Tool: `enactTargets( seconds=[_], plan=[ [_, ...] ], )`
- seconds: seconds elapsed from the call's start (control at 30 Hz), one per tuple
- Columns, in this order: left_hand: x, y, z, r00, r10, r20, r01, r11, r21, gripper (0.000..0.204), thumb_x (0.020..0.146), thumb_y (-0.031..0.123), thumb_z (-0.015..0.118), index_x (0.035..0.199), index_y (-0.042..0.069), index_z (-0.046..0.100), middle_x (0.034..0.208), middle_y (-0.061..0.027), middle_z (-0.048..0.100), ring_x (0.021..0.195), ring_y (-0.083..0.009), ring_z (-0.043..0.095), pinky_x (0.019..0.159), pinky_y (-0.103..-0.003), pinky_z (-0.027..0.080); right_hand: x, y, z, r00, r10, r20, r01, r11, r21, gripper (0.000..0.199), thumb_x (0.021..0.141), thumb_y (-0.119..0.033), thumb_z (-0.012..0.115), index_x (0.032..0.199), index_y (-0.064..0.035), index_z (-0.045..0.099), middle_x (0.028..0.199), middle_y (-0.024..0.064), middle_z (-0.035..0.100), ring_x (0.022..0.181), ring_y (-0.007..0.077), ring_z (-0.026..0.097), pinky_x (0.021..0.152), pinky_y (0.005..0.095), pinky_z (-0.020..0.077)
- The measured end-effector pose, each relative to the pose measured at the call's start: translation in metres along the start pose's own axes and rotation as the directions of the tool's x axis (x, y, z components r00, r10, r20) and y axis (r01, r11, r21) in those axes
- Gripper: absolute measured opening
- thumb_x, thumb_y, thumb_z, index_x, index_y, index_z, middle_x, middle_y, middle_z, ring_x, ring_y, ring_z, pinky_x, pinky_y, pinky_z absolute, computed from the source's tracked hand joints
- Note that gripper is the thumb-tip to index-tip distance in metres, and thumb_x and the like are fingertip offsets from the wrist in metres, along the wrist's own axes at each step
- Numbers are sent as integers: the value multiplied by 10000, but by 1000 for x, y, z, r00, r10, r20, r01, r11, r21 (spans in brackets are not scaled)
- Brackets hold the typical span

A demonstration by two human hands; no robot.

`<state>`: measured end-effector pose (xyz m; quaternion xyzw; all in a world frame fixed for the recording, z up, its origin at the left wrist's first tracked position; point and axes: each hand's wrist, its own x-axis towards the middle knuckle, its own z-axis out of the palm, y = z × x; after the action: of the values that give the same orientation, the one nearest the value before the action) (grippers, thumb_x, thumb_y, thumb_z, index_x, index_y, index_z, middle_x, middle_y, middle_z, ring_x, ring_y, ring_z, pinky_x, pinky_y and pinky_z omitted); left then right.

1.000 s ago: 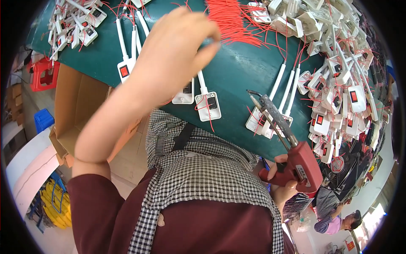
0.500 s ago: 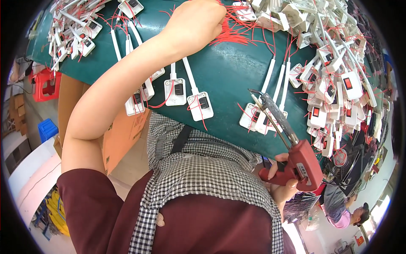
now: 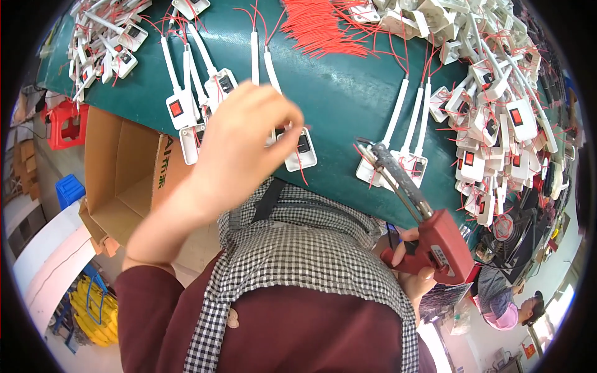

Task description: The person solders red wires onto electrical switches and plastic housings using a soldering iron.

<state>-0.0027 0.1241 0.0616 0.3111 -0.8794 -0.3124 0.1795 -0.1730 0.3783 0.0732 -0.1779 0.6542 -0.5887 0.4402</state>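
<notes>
My left hand (image 3: 245,146) hovers over the near edge of the green table (image 3: 336,93), fingers pinched together. A thin red wire (image 3: 301,171) trails down from the fingertips, beside a white switch unit (image 3: 300,149) with a long white stem. My right hand (image 3: 411,273) grips a red soldering gun (image 3: 443,248) low at the table edge. Its dark metal tip (image 3: 372,149) points up-left and lies over another group of white switch units (image 3: 404,166). A bundle of loose red wires (image 3: 323,25) lies at the far side of the table.
Heaps of white switch units with red wires cover the table's right side (image 3: 497,118) and far left corner (image 3: 102,46). An open cardboard box (image 3: 118,180) stands on the floor at left, near a red stool (image 3: 62,121) and a blue crate (image 3: 68,189). Another person (image 3: 516,304) sits lower right.
My left hand has drawn back from the red wire bundle at the far side to the white switch units at the near edge. The right hand with the soldering gun has hardly moved.
</notes>
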Motion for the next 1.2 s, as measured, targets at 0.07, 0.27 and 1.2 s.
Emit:
enactTargets(
  seconds=[0.07,0.27,1.2],
  plan=[
    [-18,2,9,1000,13,-25,-11,998,62,138,641,-27,657,729,33,569,814,-49,604,796,-229,550,698,-317,439,0,1,-1,999,33,35,-34,999,20,883,690,-598,657,1235,47,399,1040,204,571,623,165,553,537,253,447],
    [-35,2,29,978,68,-198,-50,994,95,169,621,20,668,725,65,543,888,-43,608,857,-225,553,722,-353,408,3,5,3,988,90,123,-96,994,47,883,672,-534,716,1246,55,394,1026,214,582,634,175,566,556,259,455],
    [-36,2,31,980,28,-199,-16,998,59,164,592,-24,654,693,48,546,938,-56,629,862,-246,560,730,-351,409,11,5,9,980,150,132,-148,989,-22,915,621,-498,774,1198,120,424,793,112,595,571,129,541,492,225,422]
  ],
)
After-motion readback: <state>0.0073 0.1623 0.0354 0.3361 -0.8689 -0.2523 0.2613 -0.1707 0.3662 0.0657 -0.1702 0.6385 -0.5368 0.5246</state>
